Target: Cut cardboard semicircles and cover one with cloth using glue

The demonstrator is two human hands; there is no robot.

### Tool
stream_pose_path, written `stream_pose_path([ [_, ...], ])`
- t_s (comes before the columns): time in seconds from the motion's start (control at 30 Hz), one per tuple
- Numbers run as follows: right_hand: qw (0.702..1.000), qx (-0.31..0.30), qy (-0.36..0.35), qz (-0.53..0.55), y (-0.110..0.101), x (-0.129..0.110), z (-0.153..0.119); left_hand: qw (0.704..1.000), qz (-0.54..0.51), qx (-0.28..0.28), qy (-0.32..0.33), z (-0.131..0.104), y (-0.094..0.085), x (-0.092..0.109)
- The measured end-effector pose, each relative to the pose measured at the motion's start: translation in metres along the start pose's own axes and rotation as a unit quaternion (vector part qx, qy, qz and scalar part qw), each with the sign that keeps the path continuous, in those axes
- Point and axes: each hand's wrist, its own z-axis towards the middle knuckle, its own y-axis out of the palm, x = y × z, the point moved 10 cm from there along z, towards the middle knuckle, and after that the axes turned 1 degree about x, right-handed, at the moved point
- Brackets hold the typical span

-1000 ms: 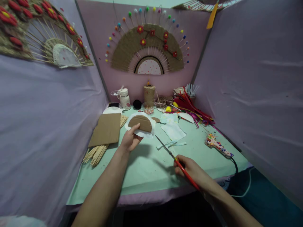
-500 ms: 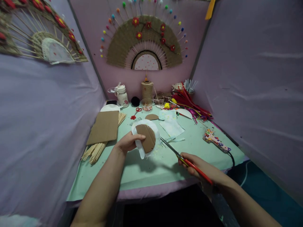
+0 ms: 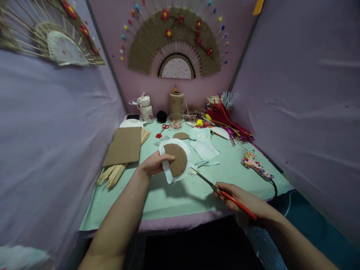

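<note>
A half-round piece of brown cardboard (image 3: 179,165) lies against a larger piece of white fabric (image 3: 168,173), whose margin shows all around it. My left hand (image 3: 154,164) pinches both at the straight edge, thumb on top of the cardboard, holding them above the table. In my right hand (image 3: 229,193) is a pair of red-handled scissors (image 3: 206,180). Their blades look nearly closed and point left, the tips just right of the fabric's edge and apart from it. Small pale scraps lie below the fabric.
Left are a cardboard sheet (image 3: 123,146) and bamboo sticks (image 3: 116,176). Behind my hands lie fabric scraps (image 3: 205,149), small scissors (image 3: 164,128) and another cardboard half-round (image 3: 181,135). A patterned glue gun (image 3: 257,167) with a cord rests at right. Twine (image 3: 176,102) and a bottle (image 3: 145,109) stand at the back.
The view has tilted slightly downward. My left hand still holds the cardboard and fabric, turned a little, and the scissors' blades have closed somewhat near the fabric's edge.
</note>
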Motion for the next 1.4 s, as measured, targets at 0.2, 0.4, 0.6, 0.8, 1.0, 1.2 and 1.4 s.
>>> stream_pose_path([
  [0.2,1.0,-0.004,0.015,0.0,0.0,0.002,0.002,0.999,0.031,0.008,0.007,0.0,0.0,0.002],
  [0.4,1.0,-0.003,0.016,0.002,0.0,0.002,0.003,0.999,0.039,0.003,0.001,-0.001,0.003,0.001],
  [0.6,0.999,0.003,0.034,-0.019,-0.002,0.003,0.005,0.999,0.044,0.008,-0.006,-0.001,0.002,0.001],
  [0.8,0.999,0.011,0.043,-0.013,-0.002,0.005,0.005,0.998,0.061,0.012,-0.009,0.0,0.0,0.0],
  [1.0,0.998,0.014,0.062,-0.019,-0.002,0.007,0.006,0.993,0.112,0.001,-0.023,-0.001,0.001,-0.001],
  [1.2,0.995,0.03,0.087,-0.025,-0.006,0.012,0.004,0.992,0.126,-0.002,-0.02,0.001,-0.001,-0.002],
  [1.4,0.992,0.057,0.103,-0.053,-0.011,0.013,0.002,0.991,0.132,0.003,-0.007,0.002,-0.004,-0.001],
])
